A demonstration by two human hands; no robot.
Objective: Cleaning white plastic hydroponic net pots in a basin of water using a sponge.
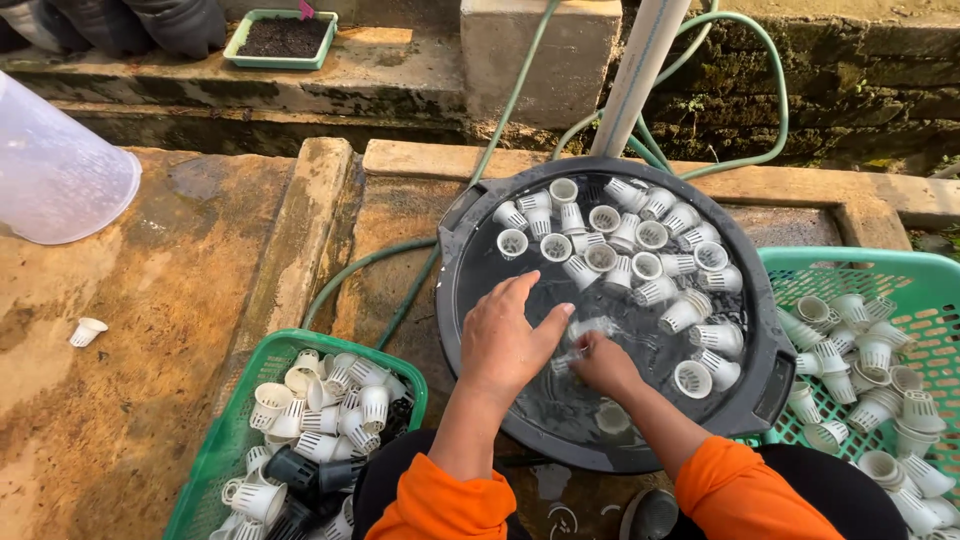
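Observation:
A black round basin [470, 225] full of water holds several small white slotted net cups [640, 245] floating at its far side. My left hand [505, 335] and my right hand [600, 362] are together in the water near the basin's middle, both closed around one white net cup [585, 330] that shows blurred between the fingers. Orange sleeves cover both forearms.
A green basket [225, 440] at lower left holds white and black net cups [330, 410]; another green basket [900, 275] at right holds more. A clear plastic tub [55, 170], a stray cup [87, 331], green hoses [380, 255], a white pipe [640, 70] and a soil tray [282, 38] surround.

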